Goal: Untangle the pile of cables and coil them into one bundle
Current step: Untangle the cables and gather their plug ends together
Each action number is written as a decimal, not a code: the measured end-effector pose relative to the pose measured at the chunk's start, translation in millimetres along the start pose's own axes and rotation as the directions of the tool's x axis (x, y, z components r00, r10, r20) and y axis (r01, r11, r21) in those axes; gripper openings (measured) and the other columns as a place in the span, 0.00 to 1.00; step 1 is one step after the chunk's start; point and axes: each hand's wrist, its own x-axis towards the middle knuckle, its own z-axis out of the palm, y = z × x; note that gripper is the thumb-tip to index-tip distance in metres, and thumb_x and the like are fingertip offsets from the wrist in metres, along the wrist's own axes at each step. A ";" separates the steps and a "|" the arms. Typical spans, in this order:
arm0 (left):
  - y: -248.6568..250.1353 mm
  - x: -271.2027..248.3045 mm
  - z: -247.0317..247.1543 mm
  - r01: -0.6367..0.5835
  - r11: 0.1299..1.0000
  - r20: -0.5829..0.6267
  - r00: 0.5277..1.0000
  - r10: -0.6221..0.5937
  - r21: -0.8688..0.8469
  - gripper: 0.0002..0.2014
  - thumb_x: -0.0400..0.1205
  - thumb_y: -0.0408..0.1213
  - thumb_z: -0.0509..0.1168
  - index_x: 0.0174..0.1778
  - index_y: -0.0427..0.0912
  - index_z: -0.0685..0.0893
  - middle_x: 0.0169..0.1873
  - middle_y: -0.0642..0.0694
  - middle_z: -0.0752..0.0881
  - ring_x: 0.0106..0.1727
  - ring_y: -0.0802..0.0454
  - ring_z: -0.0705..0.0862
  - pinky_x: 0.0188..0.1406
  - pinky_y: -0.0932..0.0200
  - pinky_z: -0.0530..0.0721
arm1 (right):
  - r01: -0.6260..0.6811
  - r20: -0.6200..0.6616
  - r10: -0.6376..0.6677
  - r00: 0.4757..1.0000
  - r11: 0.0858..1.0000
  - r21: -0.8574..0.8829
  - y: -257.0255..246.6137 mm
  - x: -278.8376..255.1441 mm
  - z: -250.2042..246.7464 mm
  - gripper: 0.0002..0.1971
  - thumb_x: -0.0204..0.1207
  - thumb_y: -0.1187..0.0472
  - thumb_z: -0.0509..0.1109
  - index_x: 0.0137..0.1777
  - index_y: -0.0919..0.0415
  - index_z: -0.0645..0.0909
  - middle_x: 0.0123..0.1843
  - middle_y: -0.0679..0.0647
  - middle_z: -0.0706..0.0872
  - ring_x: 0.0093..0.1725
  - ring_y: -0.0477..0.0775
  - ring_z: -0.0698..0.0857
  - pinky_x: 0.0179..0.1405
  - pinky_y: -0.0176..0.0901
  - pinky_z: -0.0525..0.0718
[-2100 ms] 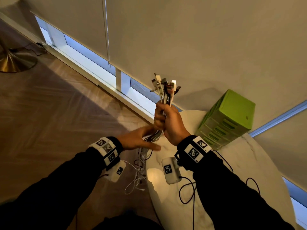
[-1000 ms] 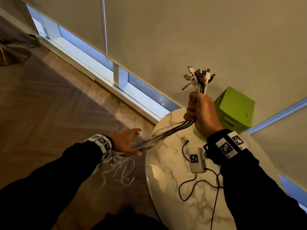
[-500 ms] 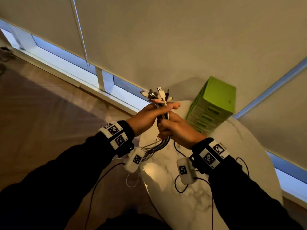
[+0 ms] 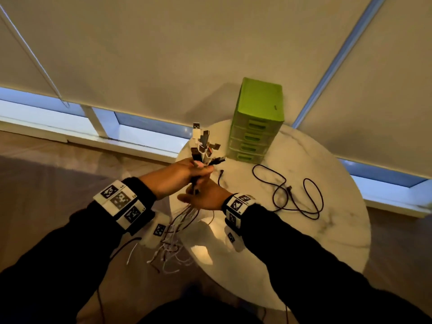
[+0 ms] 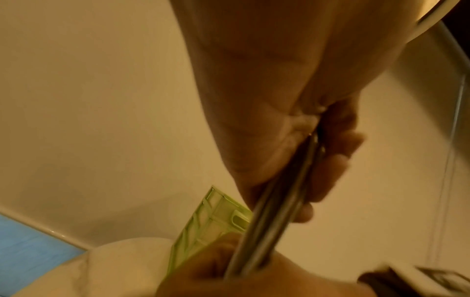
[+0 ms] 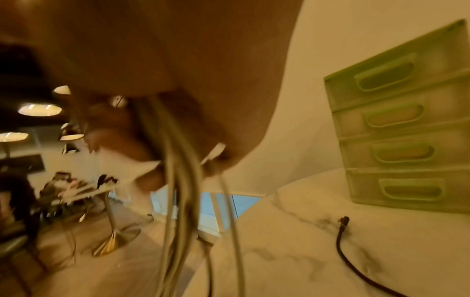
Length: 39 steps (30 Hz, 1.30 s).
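A bundle of white and dark cables [image 4: 201, 146] stands upright over the table's left edge, plug ends fanned out on top. My left hand [image 4: 180, 174] grips it just under the plugs; in the left wrist view the fingers [image 5: 330, 160] curl round the strands [image 5: 274, 211]. Right below, my right hand [image 4: 203, 197] closes loosely round the same bundle. The strands [image 6: 183, 191] run down past its palm, blurred. Loose tails [image 4: 168, 251] hang beside the table toward the floor. A separate black cable [image 4: 297, 195] lies in loops on the table.
The round white marble table [image 4: 315, 242] carries a green drawer unit [image 4: 257, 118] at its far edge, close behind the plugs. Window blinds hang behind it. Wooden floor lies to the left, and the right wrist view shows another table's gold base [image 6: 112, 241].
My left hand came up from the hanging tails and took the bundle below the plugs. My right hand moved from the top of the bundle to just beneath the left hand.
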 end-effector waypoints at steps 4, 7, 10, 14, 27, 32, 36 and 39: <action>-7.6 27.4 11.8 -0.132 0.907 -0.231 0.972 0.040 -0.400 0.16 0.91 0.31 0.53 0.36 0.43 0.66 0.27 0.50 0.65 0.28 0.57 0.67 0.34 0.64 0.70 | -0.152 -0.494 0.044 0.868 0.972 -0.180 13.0 16.3 12.7 0.19 0.85 0.45 0.61 0.45 0.57 0.87 0.44 0.63 0.91 0.47 0.69 0.87 0.41 0.53 0.81; -10.1 40.2 24.2 -0.165 0.861 -0.275 0.961 0.031 -0.481 0.18 0.92 0.30 0.52 0.35 0.45 0.64 0.23 0.54 0.66 0.26 0.59 0.66 0.32 0.64 0.66 | -0.054 -0.481 0.011 0.877 0.996 -0.074 29.5 18.9 16.5 0.21 0.83 0.42 0.61 0.46 0.58 0.85 0.41 0.63 0.89 0.43 0.68 0.87 0.40 0.57 0.84; -15.7 51.1 35.5 -0.157 0.889 -0.225 0.972 0.063 -0.430 0.20 0.92 0.36 0.55 0.32 0.47 0.64 0.26 0.52 0.64 0.30 0.56 0.63 0.32 0.64 0.66 | 0.128 -0.322 -0.087 0.943 0.986 0.109 49.0 1.8 14.7 0.23 0.72 0.33 0.72 0.57 0.50 0.83 0.52 0.52 0.89 0.52 0.52 0.87 0.53 0.56 0.87; -11.2 74.6 59.3 -0.136 0.898 -0.192 0.980 0.058 -0.419 0.20 0.93 0.32 0.51 0.32 0.46 0.62 0.23 0.55 0.64 0.28 0.57 0.63 0.34 0.64 0.68 | 0.103 -0.211 -0.062 0.976 0.976 0.190 104.0 -49.5 -6.9 0.34 0.71 0.45 0.81 0.74 0.53 0.74 0.71 0.52 0.77 0.68 0.49 0.79 0.67 0.40 0.79; -13.1 135.4 161.6 0.003 0.888 -0.087 0.995 -0.048 -0.459 0.18 0.93 0.31 0.52 0.36 0.48 0.64 0.25 0.57 0.63 0.27 0.58 0.61 0.32 0.66 0.68 | -0.612 -0.335 0.544 0.769 0.778 -0.143 347.5 -169.4 -67.2 0.26 0.82 0.55 0.69 0.78 0.60 0.71 0.77 0.62 0.72 0.75 0.66 0.74 0.72 0.54 0.72; -13.5 148.5 178.6 0.012 0.885 -0.147 0.985 -0.090 -0.465 0.18 0.92 0.32 0.52 0.36 0.49 0.61 0.26 0.54 0.62 0.28 0.57 0.60 0.32 0.65 0.68 | -0.621 -0.340 0.522 0.783 0.620 -0.479 353.7 -165.0 -74.6 0.19 0.84 0.54 0.60 0.74 0.53 0.71 0.72 0.55 0.80 0.72 0.63 0.73 0.69 0.60 0.69; -17.8 153.9 186.3 0.018 0.892 -0.194 0.974 -0.118 -0.451 0.18 0.91 0.37 0.57 0.34 0.48 0.62 0.27 0.52 0.63 0.28 0.56 0.63 0.34 0.64 0.72 | -0.437 -0.285 0.332 0.899 0.711 -0.550 355.3 -161.3 -78.9 0.17 0.84 0.56 0.60 0.72 0.53 0.72 0.68 0.55 0.82 0.69 0.63 0.77 0.69 0.60 0.65; -19.6 157.8 189.0 0.010 0.891 -0.229 0.965 -0.127 -0.453 0.19 0.89 0.39 0.57 0.33 0.48 0.61 0.26 0.52 0.63 0.27 0.57 0.63 0.34 0.64 0.72 | -0.323 -0.429 0.219 0.876 0.928 -0.184 337.1 -158.9 -109.5 0.11 0.88 0.59 0.57 0.64 0.60 0.74 0.53 0.62 0.86 0.53 0.70 0.84 0.51 0.53 0.71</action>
